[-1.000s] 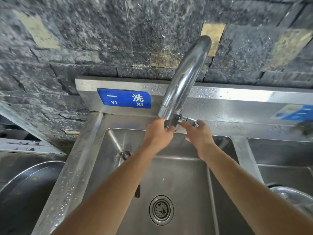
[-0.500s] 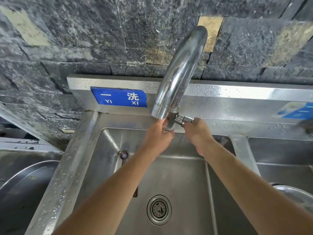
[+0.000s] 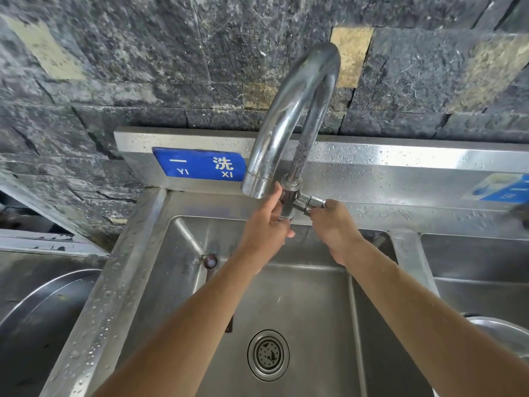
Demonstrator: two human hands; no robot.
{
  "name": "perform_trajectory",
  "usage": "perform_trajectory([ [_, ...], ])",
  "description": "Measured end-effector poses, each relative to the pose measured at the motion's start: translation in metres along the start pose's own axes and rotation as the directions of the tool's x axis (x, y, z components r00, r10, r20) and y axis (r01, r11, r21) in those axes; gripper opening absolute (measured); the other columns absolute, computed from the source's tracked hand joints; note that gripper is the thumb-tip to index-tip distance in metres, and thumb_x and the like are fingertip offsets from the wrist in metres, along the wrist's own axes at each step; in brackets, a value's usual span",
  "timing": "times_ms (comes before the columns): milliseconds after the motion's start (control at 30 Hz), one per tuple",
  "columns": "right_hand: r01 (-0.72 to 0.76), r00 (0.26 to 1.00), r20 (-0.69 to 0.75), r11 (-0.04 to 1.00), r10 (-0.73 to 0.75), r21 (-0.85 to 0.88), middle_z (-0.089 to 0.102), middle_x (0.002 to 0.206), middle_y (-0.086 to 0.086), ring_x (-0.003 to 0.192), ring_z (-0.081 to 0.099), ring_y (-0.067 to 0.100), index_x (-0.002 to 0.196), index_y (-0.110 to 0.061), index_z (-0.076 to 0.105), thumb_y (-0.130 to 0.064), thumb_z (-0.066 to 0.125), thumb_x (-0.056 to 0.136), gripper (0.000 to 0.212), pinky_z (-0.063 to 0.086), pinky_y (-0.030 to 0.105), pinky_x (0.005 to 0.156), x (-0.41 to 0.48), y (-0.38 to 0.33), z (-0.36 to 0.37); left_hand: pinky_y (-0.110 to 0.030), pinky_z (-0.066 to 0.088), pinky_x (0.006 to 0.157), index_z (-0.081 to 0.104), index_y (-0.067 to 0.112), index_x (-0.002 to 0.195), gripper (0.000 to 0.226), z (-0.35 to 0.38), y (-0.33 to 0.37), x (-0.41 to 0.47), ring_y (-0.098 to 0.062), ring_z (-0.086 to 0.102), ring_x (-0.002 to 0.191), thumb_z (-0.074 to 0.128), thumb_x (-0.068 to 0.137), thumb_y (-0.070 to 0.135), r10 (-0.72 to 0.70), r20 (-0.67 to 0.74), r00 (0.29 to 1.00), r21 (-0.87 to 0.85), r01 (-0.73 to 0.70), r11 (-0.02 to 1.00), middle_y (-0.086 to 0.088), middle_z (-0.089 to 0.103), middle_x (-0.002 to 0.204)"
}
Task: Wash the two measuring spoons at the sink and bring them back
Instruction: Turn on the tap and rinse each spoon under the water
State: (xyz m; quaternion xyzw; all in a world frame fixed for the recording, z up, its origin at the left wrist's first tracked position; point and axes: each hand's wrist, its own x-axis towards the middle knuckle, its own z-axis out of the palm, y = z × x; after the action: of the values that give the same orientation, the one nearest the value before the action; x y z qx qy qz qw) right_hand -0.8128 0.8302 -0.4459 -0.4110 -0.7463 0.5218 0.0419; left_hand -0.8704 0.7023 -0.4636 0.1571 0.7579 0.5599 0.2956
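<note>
The left hand (image 3: 267, 224) is curled beside the tap (image 3: 289, 116) stem; whether it holds anything is unclear. The right hand (image 3: 333, 224) grips the valve handle (image 3: 313, 202) above the sink (image 3: 300, 296).

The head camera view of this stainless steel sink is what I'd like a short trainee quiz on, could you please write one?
1. True or false: water is streaming from the curved chrome faucet.
2. Which hand touches the short chrome tap handle? A) left hand B) right hand
3. Fill in: the round metal drain strainer sits in the basin of the stainless steel sink, below the ____ wall sign.

Key: 1 false, no stream is visible. 2 B. 3 blue.
</note>
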Motion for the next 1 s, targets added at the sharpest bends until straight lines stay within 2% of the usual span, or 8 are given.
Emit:
perform_trajectory([
  [233, -0.007, 1.0, 0.001, 1.0, 0.007, 0.003, 0.043, 0.068, 0.003, 0.059, 0.033, 0.018, 0.072, -0.011, 0.048, -0.005, 0.041, 0.09, 0.02, 0.026, 0.029, 0.051, -0.0009, 0.0015, 0.0001, -0.016, 0.049, 0.056, 0.025, 0.06, 0.144, 0.083, 0.0021, 0.0005, -0.0002, -0.01, 0.076, 0.082, 0.049, 0.083, 0.009, 0.006, -0.015, 1.0, -0.016, -0.006, 1.0, 0.011, 0.047, 0.151],
  [367, 0.0, 1.0, -0.002, 1.0, 0.0, 0.0, 0.043, 0.068, 0.002, 0.059, 0.034, 0.018, 0.071, -0.011, 0.048, -0.005, 0.04, 0.089, 0.02, 0.027, 0.029, 0.052, 0.0001, 0.0021, 0.0001, -0.018, 0.049, 0.054, 0.024, 0.055, 0.147, 0.084, 0.0022, 0.0027, -0.0004, -0.015, 0.076, 0.083, 0.048, 0.082, 0.007, 0.01, -0.016, 1.0, -0.004, -0.01, 1.0, 0.011, 0.048, 0.151],
  [533, 0.009, 1.0, -0.01, 1.0, -0.009, 0.01, 0.043, 0.067, 0.002, 0.06, 0.035, 0.018, 0.07, -0.011, 0.049, -0.004, 0.041, 0.088, 0.021, 0.028, 0.03, 0.052, 0.0006, 0.0029, 0.0009, -0.019, 0.048, 0.051, 0.023, 0.055, 0.147, 0.081, 0.0019, 0.0031, -0.0006, -0.011, 0.075, 0.073, 0.044, 0.083, 0.011, 0.007, -0.015, 1.0, 0.002, -0.007, 1.0, 0.012, 0.048, 0.151],
  [833, 0.016, 1.0, 0.008, 0.997, -0.017, 0.07, 0.039, 0.062, 0.0, 0.056, 0.031, 0.017, 0.069, -0.013, 0.047, -0.003, 0.041, 0.087, 0.021, 0.024, 0.029, 0.05, 0.0029, 0.0062, 0.0006, -0.017, 0.046, 0.045, 0.017, 0.054, 0.149, 0.083, 0.0025, -0.0016, 0.0019, -0.012, 0.077, 0.074, 0.043, 0.087, 0.005, 0.028, -0.011, 1.0, 0.017, -0.028, 0.999, 0.005, 0.041, 0.157],
  [1000, 0.034, 0.999, 0.016, 0.996, -0.036, 0.077, 0.038, 0.06, 0.0, 0.055, 0.031, 0.017, 0.067, -0.013, 0.046, -0.002, 0.042, 0.087, 0.023, 0.023, 0.029, 0.048, 0.0032, 0.0069, -0.0009, -0.013, 0.046, 0.045, 0.018, 0.055, 0.148, 0.087, 0.0027, -0.0027, 0.0029, -0.015, 0.075, 0.089, 0.045, 0.081, 0.007, 0.026, -0.012, 1.0, 0.013, -0.026, 1.0, 0.001, 0.039, 0.158],
])
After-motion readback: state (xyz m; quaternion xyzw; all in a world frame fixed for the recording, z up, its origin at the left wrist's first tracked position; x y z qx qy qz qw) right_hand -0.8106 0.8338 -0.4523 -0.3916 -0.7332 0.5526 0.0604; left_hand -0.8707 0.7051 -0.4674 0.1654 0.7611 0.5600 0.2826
